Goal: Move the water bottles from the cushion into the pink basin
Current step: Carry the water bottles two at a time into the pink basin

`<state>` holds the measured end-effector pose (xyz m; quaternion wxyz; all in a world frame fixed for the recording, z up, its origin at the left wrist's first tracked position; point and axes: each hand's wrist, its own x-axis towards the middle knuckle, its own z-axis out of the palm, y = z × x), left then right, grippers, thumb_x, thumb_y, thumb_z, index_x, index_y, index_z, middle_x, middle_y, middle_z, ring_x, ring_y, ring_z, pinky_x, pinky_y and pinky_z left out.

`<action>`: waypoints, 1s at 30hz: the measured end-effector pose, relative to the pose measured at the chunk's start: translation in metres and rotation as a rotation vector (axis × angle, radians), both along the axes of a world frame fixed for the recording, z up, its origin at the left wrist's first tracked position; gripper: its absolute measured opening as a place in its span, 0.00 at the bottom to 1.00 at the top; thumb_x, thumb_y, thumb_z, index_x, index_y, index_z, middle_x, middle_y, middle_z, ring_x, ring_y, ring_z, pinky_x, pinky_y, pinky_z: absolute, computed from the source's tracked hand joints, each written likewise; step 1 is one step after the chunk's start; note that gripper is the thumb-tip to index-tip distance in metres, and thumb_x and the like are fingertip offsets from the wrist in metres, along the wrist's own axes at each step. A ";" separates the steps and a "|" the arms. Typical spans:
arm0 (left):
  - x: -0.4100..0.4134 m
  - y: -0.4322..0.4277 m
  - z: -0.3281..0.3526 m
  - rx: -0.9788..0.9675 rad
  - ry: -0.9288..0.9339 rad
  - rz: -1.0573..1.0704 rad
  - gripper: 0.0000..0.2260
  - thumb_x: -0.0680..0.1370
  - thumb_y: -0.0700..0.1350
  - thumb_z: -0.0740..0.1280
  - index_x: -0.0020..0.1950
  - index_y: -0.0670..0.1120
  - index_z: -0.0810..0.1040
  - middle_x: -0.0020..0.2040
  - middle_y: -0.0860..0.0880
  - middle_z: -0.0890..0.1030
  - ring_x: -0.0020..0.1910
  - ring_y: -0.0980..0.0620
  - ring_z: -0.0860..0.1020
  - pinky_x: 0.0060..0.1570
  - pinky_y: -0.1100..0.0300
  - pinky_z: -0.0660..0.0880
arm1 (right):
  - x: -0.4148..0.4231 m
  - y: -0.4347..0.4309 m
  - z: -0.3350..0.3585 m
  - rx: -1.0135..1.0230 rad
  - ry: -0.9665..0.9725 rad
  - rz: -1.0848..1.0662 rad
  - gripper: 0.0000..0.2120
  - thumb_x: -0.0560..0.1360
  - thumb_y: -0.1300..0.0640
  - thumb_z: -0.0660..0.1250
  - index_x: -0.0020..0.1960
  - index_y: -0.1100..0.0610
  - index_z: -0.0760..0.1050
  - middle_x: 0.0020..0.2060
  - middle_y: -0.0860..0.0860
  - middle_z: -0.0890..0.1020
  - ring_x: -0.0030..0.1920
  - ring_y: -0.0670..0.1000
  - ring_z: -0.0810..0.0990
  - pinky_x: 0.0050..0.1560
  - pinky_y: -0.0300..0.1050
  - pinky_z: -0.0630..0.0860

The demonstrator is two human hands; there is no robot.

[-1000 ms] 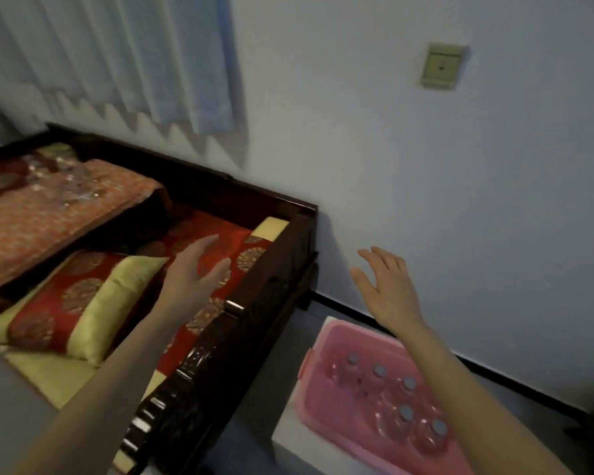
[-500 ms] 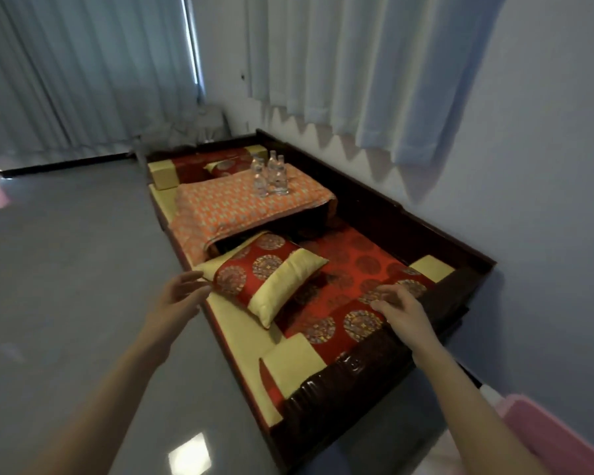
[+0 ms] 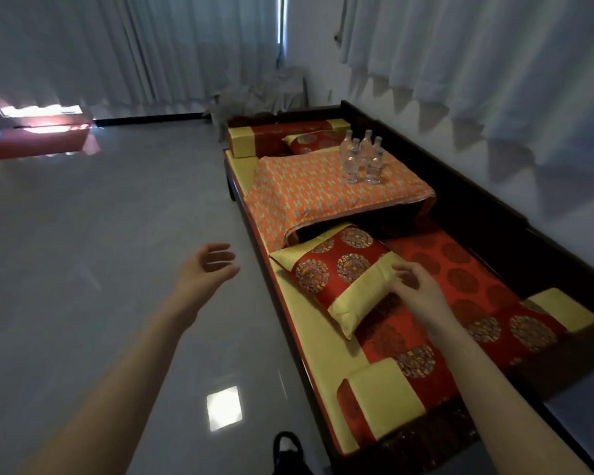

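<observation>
Head view: water bottles stand upright in a tight cluster on the orange cushion, well apart from both hands. The left hand is empty with fingers loosely spread over the floor, and the right hand is empty and relaxed above the red-and-yellow pillow. Judgement: clear plastic, light, smooth, tippy on soft fabric, so grip round the body below the neck; fill level indiscernible, pink basin out of view.

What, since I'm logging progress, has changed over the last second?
The view swung left from the pink basin, now out of sight, along the bed. The right hand moved from above the basin to over the pillow; the left hand moved over the floor. Both stayed empty; the bottles stayed standing on the orange cloth.
</observation>
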<state>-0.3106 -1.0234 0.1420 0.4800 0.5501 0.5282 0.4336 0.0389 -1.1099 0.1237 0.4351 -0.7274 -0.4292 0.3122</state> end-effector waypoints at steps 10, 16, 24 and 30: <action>-0.010 0.210 0.004 -0.002 0.042 0.036 0.17 0.73 0.34 0.72 0.59 0.45 0.76 0.53 0.44 0.81 0.48 0.54 0.80 0.45 0.63 0.76 | -0.009 0.226 -0.010 0.004 0.021 0.015 0.14 0.73 0.52 0.71 0.58 0.47 0.73 0.55 0.47 0.76 0.43 0.39 0.78 0.33 0.34 0.75; -0.033 0.315 -0.013 -0.082 0.059 0.053 0.17 0.73 0.34 0.71 0.60 0.43 0.75 0.55 0.42 0.81 0.52 0.48 0.80 0.46 0.60 0.75 | -0.026 0.337 -0.017 -0.076 0.022 0.081 0.15 0.74 0.51 0.70 0.59 0.45 0.71 0.59 0.50 0.75 0.60 0.55 0.75 0.56 0.58 0.75; -0.044 0.498 -0.016 -0.105 0.127 -0.056 0.17 0.74 0.35 0.71 0.61 0.42 0.75 0.53 0.45 0.81 0.50 0.51 0.79 0.44 0.64 0.75 | -0.032 0.482 -0.040 -0.063 0.065 -0.086 0.15 0.73 0.56 0.71 0.58 0.50 0.74 0.59 0.53 0.75 0.62 0.54 0.73 0.55 0.51 0.70; -0.012 0.661 -0.016 -0.140 0.168 -0.225 0.15 0.73 0.33 0.71 0.58 0.42 0.76 0.50 0.44 0.80 0.48 0.48 0.78 0.43 0.64 0.75 | -0.027 0.576 -0.043 -0.075 0.116 -0.283 0.16 0.72 0.59 0.72 0.59 0.53 0.75 0.58 0.53 0.75 0.60 0.53 0.73 0.56 0.49 0.71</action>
